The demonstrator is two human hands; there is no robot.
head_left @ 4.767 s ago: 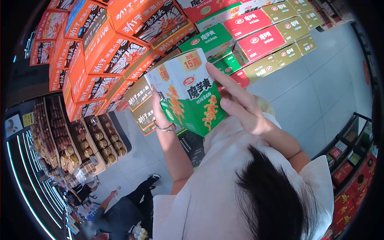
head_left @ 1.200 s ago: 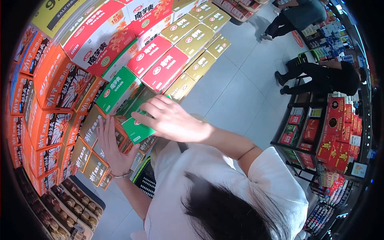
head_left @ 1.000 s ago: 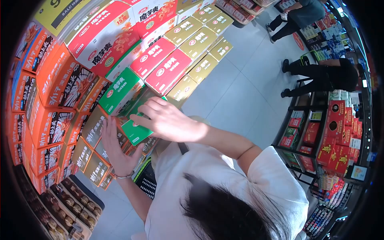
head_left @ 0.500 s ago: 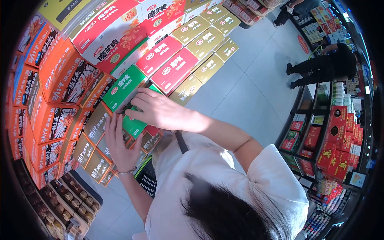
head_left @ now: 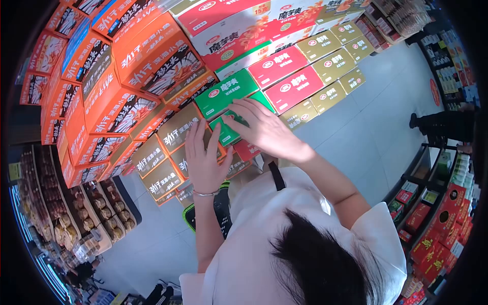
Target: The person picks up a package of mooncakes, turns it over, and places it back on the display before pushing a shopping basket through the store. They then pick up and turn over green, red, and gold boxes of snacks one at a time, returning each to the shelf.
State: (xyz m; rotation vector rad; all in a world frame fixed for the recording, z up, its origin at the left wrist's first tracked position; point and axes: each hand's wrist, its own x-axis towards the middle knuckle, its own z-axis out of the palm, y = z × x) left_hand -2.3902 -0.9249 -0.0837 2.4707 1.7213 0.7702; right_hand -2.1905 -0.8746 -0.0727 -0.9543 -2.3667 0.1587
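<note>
My right hand (head_left: 268, 126) rests palm down over a green box (head_left: 224, 133) at the front edge of the stacked boxes, its fingers stretched across the top. At the box's left end is my left hand (head_left: 207, 158), open with fingers spread and a bracelet at the wrist. Right behind lies another green box (head_left: 227, 92), flush with the row. Red boxes (head_left: 293, 87) sit to the right of the green ones. To the left, brown boxes with orange edges (head_left: 178, 127) lie flat, partly behind my left hand.
Orange boxes (head_left: 147, 56) rise in a tall stack at the left. Gold boxes (head_left: 333, 66) continue the row to the right. A black basket with a green rim (head_left: 222, 211) is below my left wrist. A person in dark clothes (head_left: 450, 122) stands across the aisle.
My view has swung, so the display appears farther right. The front green box, tilted with a dark gap behind it before, now lies level against the rear one. My right hand has flattened over it.
</note>
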